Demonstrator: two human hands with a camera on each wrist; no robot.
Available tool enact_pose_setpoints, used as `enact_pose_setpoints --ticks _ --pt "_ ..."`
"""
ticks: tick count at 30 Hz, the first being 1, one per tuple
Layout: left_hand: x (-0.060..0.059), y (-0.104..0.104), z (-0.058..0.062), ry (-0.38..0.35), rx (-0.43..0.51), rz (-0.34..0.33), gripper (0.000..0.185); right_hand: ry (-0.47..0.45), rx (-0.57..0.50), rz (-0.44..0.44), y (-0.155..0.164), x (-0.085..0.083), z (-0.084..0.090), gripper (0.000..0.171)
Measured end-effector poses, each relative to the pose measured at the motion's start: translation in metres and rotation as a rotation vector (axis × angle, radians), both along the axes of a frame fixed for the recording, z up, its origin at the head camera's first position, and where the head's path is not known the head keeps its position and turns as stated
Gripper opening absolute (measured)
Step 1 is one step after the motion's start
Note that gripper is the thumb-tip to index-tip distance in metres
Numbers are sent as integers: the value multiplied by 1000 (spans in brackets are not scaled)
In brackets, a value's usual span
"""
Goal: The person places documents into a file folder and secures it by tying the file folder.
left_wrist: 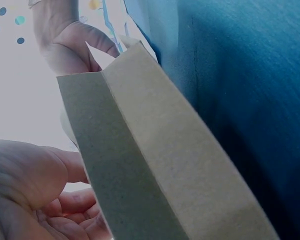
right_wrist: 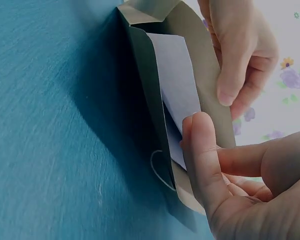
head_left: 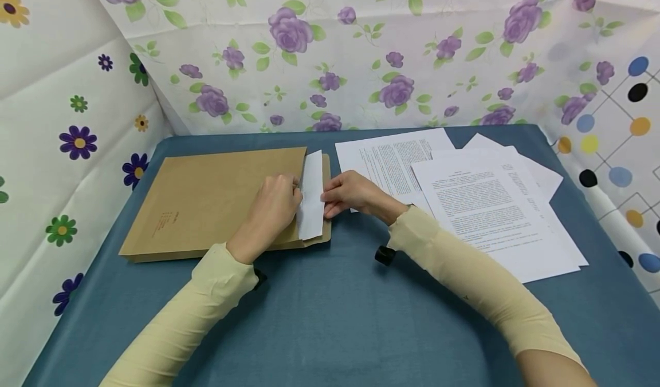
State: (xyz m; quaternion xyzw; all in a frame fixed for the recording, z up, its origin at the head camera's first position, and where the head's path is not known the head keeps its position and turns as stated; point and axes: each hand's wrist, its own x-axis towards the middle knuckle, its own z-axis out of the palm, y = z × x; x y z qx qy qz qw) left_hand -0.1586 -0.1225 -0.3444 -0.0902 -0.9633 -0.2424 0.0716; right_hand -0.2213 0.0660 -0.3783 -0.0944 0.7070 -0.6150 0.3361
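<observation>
A large brown paper envelope (head_left: 232, 198) lies on the left of the table, its mouth facing right and its flap folded out. White paper (head_left: 311, 198) sticks out of that mouth. With thumb and curled fingers, my left hand (head_left: 275, 198) grips the envelope's upper edge at the opening. My right hand (head_left: 356, 193) pinches the outer edge of the white paper. In the right wrist view, the paper (right_wrist: 175, 75) sits between the envelope's walls, and the right fingertips (right_wrist: 202, 130) partly cover its lower end. The left wrist view shows the envelope's gusseted side (left_wrist: 140, 130).
Several printed sheets (head_left: 479, 204) lie fanned and overlapping on the right, close to my right forearm. A blue cloth (head_left: 335, 318) covers the table. Patterned curtains (head_left: 350, 49) rise behind and at both sides. A thin string loop (right_wrist: 160, 172) hangs by the envelope's mouth.
</observation>
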Motion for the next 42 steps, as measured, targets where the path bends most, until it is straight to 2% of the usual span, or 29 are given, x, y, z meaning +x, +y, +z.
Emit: enact_pose_setpoints --ticks 22,42 --pt "1 -1 -1 9 0 -22 24 -32 27 -35 -29 4 -7 13" --pt "1 -2 -2 0 0 -27 23 74 42 -38 -38 2 -13 16"
